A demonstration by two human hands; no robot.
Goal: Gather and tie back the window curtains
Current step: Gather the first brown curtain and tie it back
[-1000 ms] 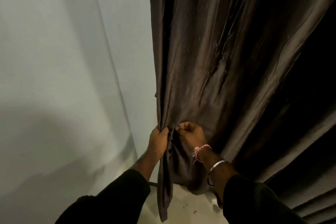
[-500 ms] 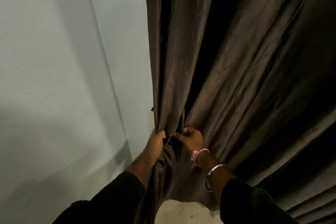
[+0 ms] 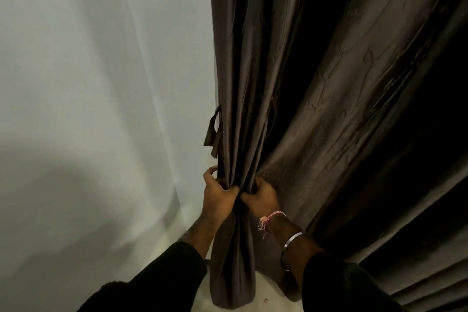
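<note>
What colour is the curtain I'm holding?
Dark brown with a slight sheen, seen in the head view: curtain.

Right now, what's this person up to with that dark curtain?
A person is bunching a dark brown curtain beside a pale wall. The left hand and the right hand both grip the gathered folds close together, so the lower part hangs as one narrow bundle. A fabric tie-back loop hangs just above the hands at the curtain's edge, not yet wrapped round it.
</note>
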